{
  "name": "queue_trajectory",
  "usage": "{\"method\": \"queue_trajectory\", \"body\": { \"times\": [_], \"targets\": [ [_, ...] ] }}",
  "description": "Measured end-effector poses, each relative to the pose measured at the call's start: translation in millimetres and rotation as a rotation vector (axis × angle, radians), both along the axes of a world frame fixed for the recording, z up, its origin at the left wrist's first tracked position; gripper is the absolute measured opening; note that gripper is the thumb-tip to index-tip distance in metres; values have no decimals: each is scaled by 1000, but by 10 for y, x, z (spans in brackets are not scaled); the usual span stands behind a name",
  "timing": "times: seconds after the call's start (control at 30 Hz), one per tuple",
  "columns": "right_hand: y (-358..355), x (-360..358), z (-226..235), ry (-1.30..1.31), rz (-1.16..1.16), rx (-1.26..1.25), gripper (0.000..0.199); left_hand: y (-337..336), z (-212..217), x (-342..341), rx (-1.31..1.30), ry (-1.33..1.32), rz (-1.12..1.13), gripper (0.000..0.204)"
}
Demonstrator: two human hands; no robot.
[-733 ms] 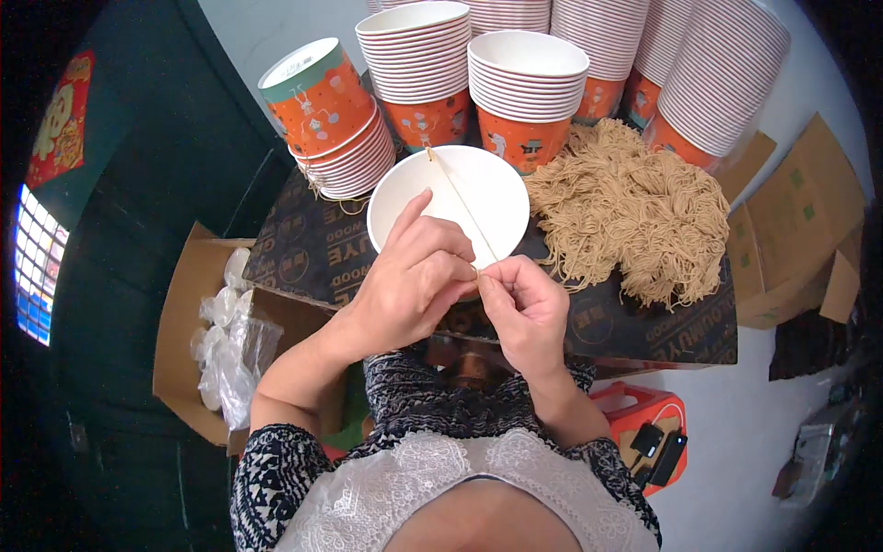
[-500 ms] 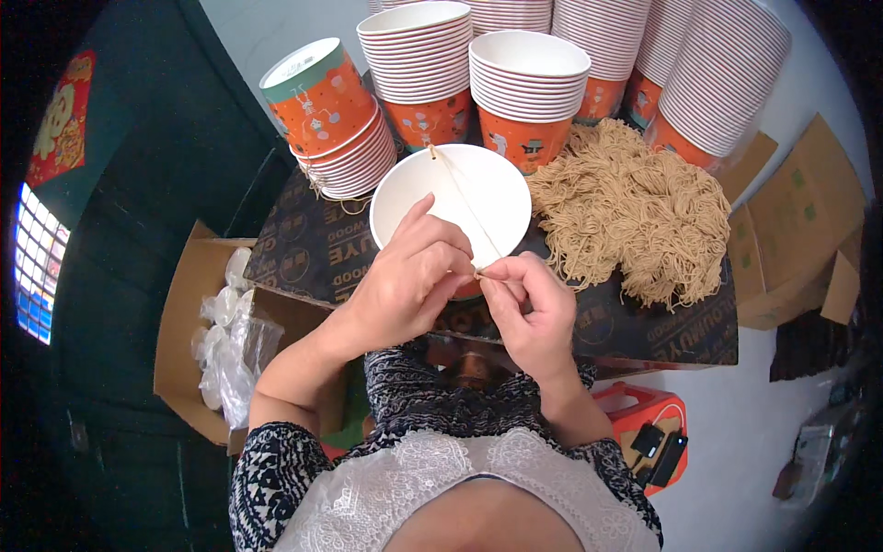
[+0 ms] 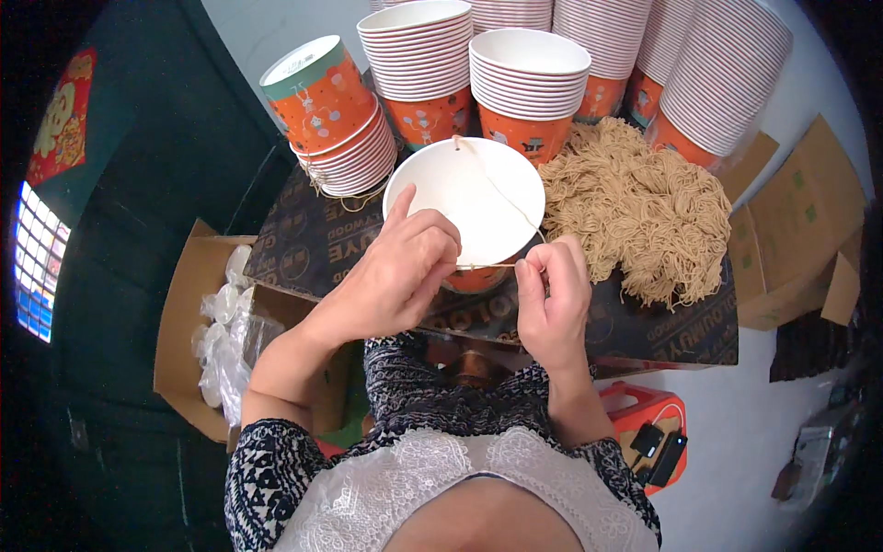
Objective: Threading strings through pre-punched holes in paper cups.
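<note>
A paper bucket [image 3: 451, 193], white inside and orange outside, stands tilted before me at the table's near edge. A tan string [image 3: 501, 193] runs from a hole in its far rim across the mouth to its near rim. My left hand [image 3: 395, 276] is closed at the near rim, thumb and fingers pinching the string, its index finger raised. To the right, my right hand [image 3: 556, 299] pinches the string between thumb and fingertips. A short stretch lies taut between both hands, just below the near rim. The left fingertips are partly hidden.
Stacked orange paper buckets [image 3: 428, 115] line the table's back. A heap of tan strings [image 3: 644, 212] lies at the right on the dark table [image 3: 644, 336]. Cardboard boxes [image 3: 179, 354] stand on both sides, the left one holding plastic-wrapped items. A red stool [image 3: 621, 400] is below right.
My right hand has moved right, away from the left, drawing the string taut. My left hand has shifted slightly left. The bucket has shifted a little right and away.
</note>
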State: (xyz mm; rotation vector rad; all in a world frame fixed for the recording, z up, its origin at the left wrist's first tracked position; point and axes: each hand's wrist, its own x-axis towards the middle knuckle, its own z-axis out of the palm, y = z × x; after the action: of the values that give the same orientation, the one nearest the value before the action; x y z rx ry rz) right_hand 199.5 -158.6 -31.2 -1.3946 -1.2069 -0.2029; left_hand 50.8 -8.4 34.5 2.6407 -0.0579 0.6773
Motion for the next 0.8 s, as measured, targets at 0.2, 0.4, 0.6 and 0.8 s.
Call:
{"method": "queue_trajectory", "body": {
  "times": [0.2,0.4,0.6,0.8],
  "targets": [
    [36,-47,-18,18,14,-31,10,171,-29,-31,73,-80,18,18],
    [-12,-215,1,-97,269,-71,10,231,-280,-44,-370,-418,672,36],
    [-12,-385,-47,-205,404,-130,19,190,-412,24,-522,-136,823,30],
    [-159,-349,29,-159,395,40,31,358,-247,-525,-806,-524,738,10]
  ]
}}
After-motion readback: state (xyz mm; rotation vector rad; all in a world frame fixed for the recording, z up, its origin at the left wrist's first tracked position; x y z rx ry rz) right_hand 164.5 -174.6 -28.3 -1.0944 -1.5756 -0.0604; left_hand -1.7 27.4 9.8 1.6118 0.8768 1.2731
